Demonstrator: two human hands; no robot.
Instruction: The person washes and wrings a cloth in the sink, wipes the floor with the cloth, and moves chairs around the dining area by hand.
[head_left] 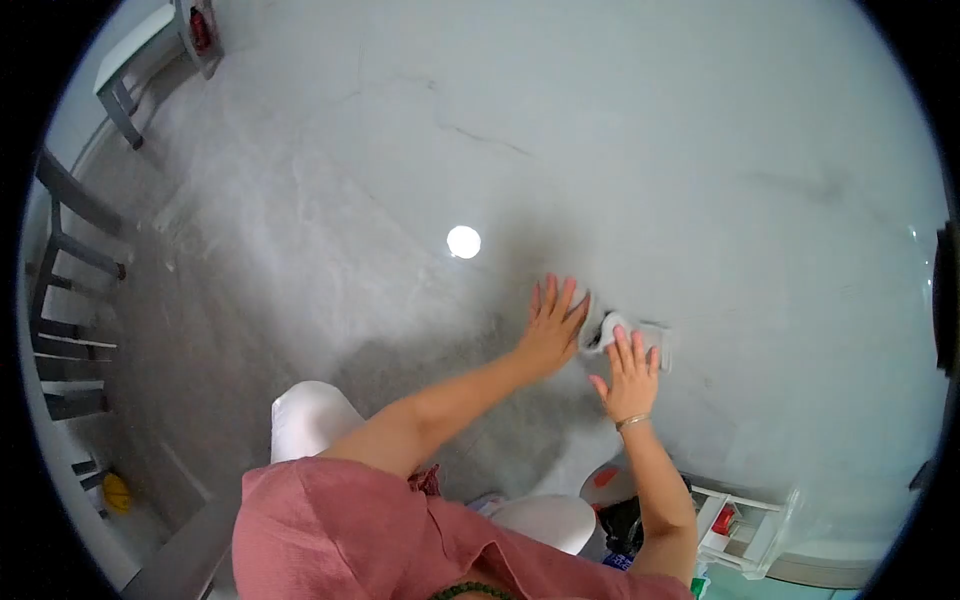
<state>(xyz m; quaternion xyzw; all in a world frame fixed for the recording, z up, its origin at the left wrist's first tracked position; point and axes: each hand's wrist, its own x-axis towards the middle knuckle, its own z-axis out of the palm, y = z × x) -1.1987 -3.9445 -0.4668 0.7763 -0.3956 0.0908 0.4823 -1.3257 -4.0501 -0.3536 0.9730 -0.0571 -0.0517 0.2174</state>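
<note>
A crumpled white-grey cloth [660,334] with a dark patch lies on a broad, pale, smooth surface [700,110]. My left hand [550,330] is at the cloth's left edge, its fingers stretched out and apart. Its thumb is hidden. Just to the right, my right hand [630,378] lies with its fingers flat over the lower part of the cloth and its thumb out to the side. A thin bracelet [633,422] circles the right wrist. Faint dark streaks [490,140] mark the surface beyond the hands.
A round bright spot [464,242] shows left of the hands. Grey chairs [75,265] line the left side, and a red fire extinguisher [199,31] stands at upper left. Below my right arm are a white rack [765,530] and a black bag [623,524].
</note>
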